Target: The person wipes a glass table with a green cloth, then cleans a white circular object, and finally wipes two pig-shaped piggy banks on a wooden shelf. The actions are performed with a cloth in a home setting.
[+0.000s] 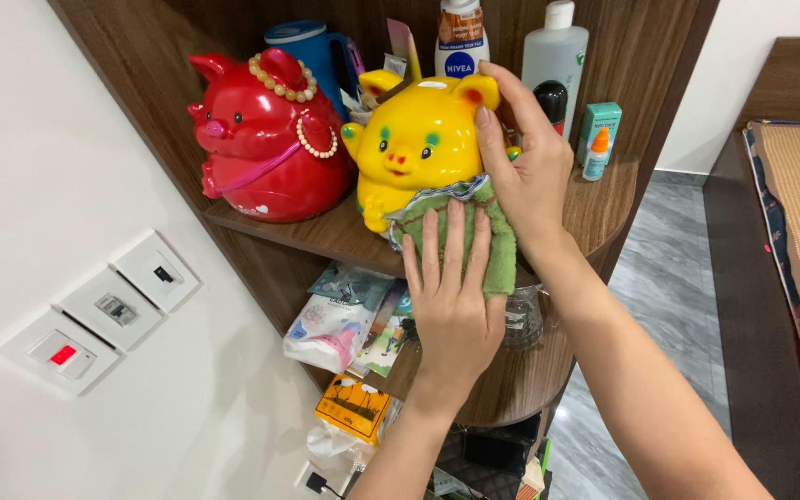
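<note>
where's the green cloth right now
In the head view, mid-frame: the green cloth lies against the yellow pig bank, pressed by the left hand on the wooden shelf.

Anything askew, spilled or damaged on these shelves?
Nothing spilled or broken. The yellow pig bank sits at the front edge of the top shelf, steadied by the right hand while the left hand presses a green cloth against it. Packets on the lower shelf lie jumbled, overhanging the edge.

Left hand (453,310) presses green cloth (488,236) on yellow pig (414,148); right hand (530,167) steadies pig.
</note>
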